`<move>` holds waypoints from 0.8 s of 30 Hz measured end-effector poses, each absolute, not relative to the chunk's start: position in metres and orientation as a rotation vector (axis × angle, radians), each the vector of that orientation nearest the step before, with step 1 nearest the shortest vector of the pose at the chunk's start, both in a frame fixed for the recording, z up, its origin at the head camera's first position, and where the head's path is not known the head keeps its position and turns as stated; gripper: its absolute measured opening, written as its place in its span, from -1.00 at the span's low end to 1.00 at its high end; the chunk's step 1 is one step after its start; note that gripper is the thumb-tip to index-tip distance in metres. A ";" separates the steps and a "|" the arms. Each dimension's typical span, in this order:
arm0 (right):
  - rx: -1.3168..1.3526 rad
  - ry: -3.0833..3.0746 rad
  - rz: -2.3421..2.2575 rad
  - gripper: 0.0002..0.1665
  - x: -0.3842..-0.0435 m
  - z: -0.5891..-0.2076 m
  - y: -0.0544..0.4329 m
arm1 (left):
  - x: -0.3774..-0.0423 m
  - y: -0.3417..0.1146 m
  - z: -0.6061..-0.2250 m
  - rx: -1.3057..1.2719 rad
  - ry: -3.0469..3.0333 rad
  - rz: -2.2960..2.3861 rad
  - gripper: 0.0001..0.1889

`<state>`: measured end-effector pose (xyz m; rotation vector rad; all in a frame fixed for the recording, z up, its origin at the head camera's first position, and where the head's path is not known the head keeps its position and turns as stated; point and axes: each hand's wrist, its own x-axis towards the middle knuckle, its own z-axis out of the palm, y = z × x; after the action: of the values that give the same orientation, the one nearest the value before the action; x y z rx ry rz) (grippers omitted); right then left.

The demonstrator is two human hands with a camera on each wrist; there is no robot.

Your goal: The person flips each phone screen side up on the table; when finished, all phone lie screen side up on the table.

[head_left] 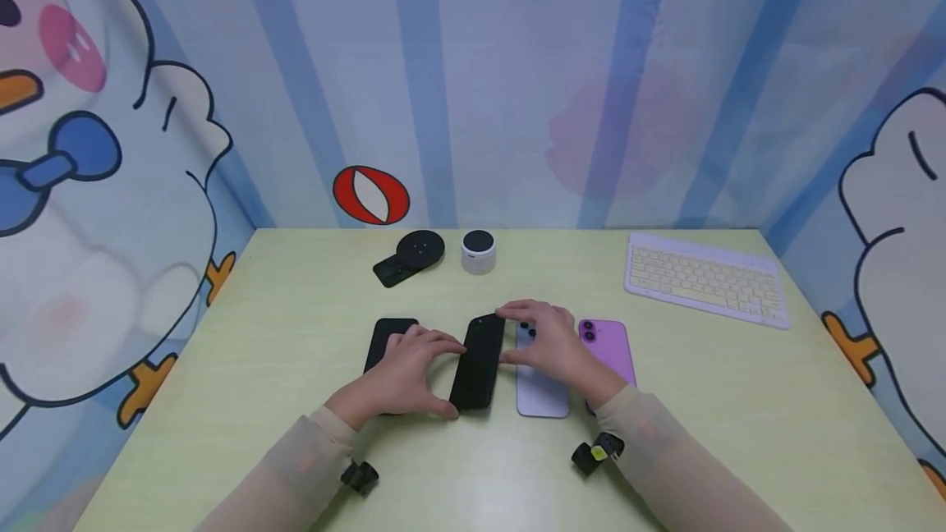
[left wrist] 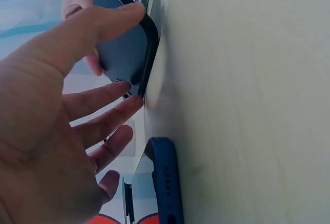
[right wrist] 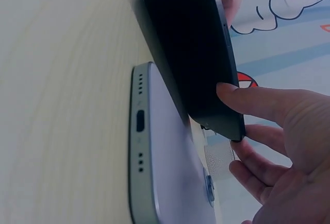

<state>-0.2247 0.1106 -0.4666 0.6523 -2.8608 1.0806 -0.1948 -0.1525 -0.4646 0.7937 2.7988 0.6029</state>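
Note:
In the head view a black phone [head_left: 476, 368] lies between both hands, its camera corner toward the far side; the wrist views show it tilted off the table. My left hand [head_left: 402, 376] pinches its left side, with the thumb at the near corner and a finger farther up the edge. Thumb and fingers of my right hand [head_left: 550, 341] hold its upper right part. Beneath the left hand is a dark phone [head_left: 380, 341], partly covered, whose blue edge [left wrist: 169, 183] shows in the left wrist view. A pale lavender phone [head_left: 543, 394] lies under the right hand.
A purple phone [head_left: 612, 343] lies partly behind the right wrist. Farther back are a black charging stand [head_left: 420, 250], a small white cylinder with a dark top [head_left: 478, 254] and a lavender keyboard [head_left: 705, 279]. Printed curtains surround the table [head_left: 281, 335].

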 end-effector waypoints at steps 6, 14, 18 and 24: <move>0.678 -2.810 1.151 -0.18 -0.223 -0.466 0.112 | -0.194 -0.150 -0.465 0.777 2.765 0.694 -0.13; 0.669 -2.785 1.332 -0.17 -0.224 -0.467 0.109 | -0.192 -0.152 -0.463 0.782 2.750 0.781 -0.11; 0.649 -2.772 1.385 -0.16 -0.226 -0.469 0.105 | -0.191 -0.153 -0.461 0.781 2.743 0.829 -0.10; 0.644 -2.743 1.436 -0.15 -0.226 -0.471 0.101 | -0.191 -0.155 -0.459 0.758 2.724 0.874 -0.10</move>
<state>-0.2260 0.1005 -0.4705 0.6437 -2.7434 1.4357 -0.1909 -0.1548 -0.4592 0.7581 2.7239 0.8741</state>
